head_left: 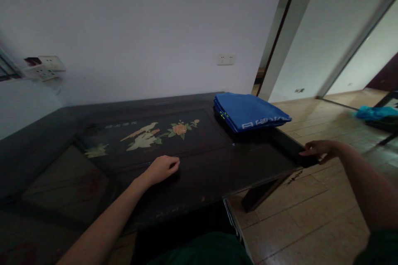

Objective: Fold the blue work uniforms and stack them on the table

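Head view shows a dark strip (pixel 287 145) beside the folded blue cloth (pixel 250 109) on the counter (pixel 199 178), its long axis running from the cloth rightward and nearer, the near end clamped in the right hand (pixel 321 149). Left of the cloth and nearer, the left hand (pixel 161 168) rests, fingers curled together.

Head cam — fwd/down, nr table (pixel 224 169), facing wall (pixel 139 29).

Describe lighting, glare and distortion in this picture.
Head view: dim overall, the dark table losing detail; head view: pale sheen on the floor at right; head view: edges look stretched, the sockets at far left smeared.
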{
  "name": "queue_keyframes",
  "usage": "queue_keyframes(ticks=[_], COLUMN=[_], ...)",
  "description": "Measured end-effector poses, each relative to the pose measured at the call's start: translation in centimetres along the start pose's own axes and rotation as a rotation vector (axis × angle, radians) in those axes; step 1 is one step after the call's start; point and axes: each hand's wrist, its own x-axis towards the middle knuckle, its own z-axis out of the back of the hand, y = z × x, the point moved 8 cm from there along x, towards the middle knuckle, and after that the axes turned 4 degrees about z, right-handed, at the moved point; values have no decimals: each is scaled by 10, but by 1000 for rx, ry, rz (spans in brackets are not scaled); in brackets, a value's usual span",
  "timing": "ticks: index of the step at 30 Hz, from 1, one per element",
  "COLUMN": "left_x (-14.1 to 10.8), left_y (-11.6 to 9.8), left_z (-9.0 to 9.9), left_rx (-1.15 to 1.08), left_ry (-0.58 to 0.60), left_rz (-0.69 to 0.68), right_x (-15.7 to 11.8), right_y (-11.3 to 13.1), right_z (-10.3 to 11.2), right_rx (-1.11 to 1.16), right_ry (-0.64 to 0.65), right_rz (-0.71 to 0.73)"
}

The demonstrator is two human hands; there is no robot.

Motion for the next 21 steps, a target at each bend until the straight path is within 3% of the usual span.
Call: queue_keyframes(ticks=[2,3,21], left_x=[0,0,1], left_y=[-1,-1,0], left_z=[1,1,0], left_rx=[-6,-8,-27], left_ry=[5,5,1], left_rz=[4,3,9], right_x=[2,3,14], right_y=[-8,-10,-15], right_z=[-18,-22,-21], right_rx=[56,76,63], right_ry=[224,276,325], right_rz=[-97,-129,-159])
